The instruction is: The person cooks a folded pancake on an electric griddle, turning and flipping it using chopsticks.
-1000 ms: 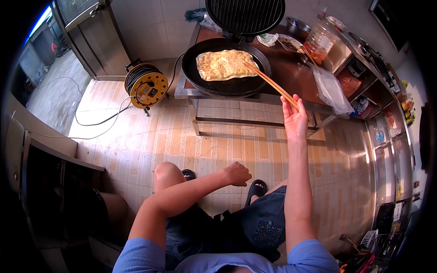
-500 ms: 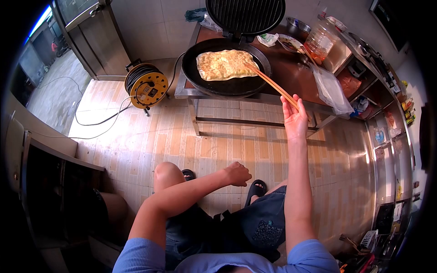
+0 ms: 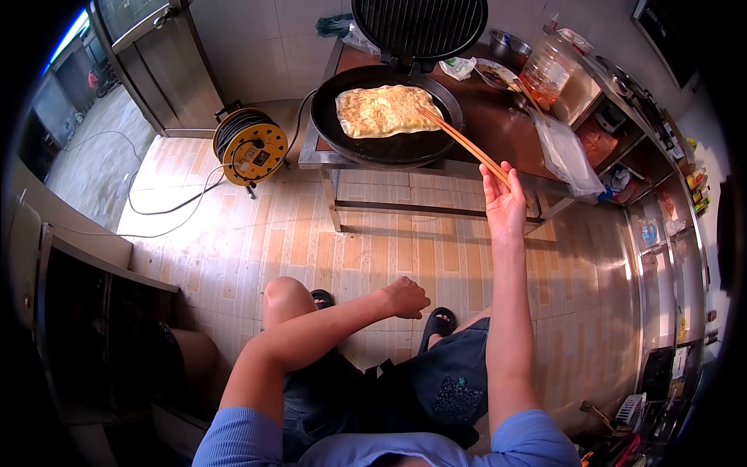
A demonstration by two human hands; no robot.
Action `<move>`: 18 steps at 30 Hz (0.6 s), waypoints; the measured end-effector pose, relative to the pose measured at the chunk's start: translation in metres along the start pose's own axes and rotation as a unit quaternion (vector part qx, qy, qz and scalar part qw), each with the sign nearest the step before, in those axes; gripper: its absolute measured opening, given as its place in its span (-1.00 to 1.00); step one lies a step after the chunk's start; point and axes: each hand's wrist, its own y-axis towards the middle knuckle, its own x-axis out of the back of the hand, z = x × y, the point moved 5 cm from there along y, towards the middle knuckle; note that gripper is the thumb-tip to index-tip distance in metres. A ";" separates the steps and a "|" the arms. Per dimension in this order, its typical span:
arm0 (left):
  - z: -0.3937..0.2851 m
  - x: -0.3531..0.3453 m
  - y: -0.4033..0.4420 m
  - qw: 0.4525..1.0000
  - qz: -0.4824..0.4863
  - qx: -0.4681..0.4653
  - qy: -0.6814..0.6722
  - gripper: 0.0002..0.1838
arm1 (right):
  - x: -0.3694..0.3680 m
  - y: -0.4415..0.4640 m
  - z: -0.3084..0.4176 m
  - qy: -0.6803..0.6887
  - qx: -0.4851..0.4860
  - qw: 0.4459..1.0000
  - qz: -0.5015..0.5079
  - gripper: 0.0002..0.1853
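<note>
My right hand (image 3: 504, 196) grips a pair of wooden chopsticks (image 3: 467, 147), their tips at the right end of a browned, folded flatbread (image 3: 383, 111). The flatbread lies flat in the round black electric griddle (image 3: 405, 156). Behind the pan stands its raised ridged lid (image 3: 419, 27). My left hand (image 3: 407, 297) is curled closed above my lap, away from the table, with nothing visible in it.
The griddle sits on a brown metal-edged table (image 3: 498, 117). To its right are a plate (image 3: 496, 75), a steel bowl (image 3: 510, 48), a plastic jug (image 3: 549, 70) and a plastic bag (image 3: 568, 152). A yellow cable reel (image 3: 257, 152) stands on the floor, left.
</note>
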 end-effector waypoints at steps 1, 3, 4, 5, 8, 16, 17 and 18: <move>0.000 0.000 0.000 1.000 0.000 0.000 0.000 -0.65 | 0.000 0.000 0.000 0.001 0.000 1.000 0.000 -0.75; 0.000 0.000 0.000 1.000 0.000 0.000 0.000 -0.65 | 0.001 0.001 0.000 0.002 0.000 1.000 -0.001 -0.75; 0.000 0.000 0.000 1.000 0.001 0.001 0.000 -0.65 | 0.001 0.000 0.000 0.002 -0.001 1.000 0.000 -0.75; 0.000 0.000 0.000 1.000 0.001 0.002 -0.001 -0.65 | 0.000 0.000 0.000 0.001 -0.002 1.000 0.000 -0.75; 0.000 0.000 0.000 1.000 0.004 0.003 0.000 -0.65 | 0.001 0.000 0.000 0.001 -0.002 1.000 0.000 -0.75; 0.000 -0.001 0.000 1.000 -0.001 0.001 0.005 -0.65 | 0.002 0.001 -0.001 0.003 0.001 1.000 0.005 -0.75; 0.000 0.000 0.000 1.000 -0.001 0.001 0.006 -0.65 | 0.002 0.001 -0.001 0.003 0.000 1.000 0.004 -0.75; 0.000 0.000 0.000 1.000 0.000 0.002 0.006 -0.65 | 0.002 0.001 0.000 0.002 0.000 1.000 0.003 -0.75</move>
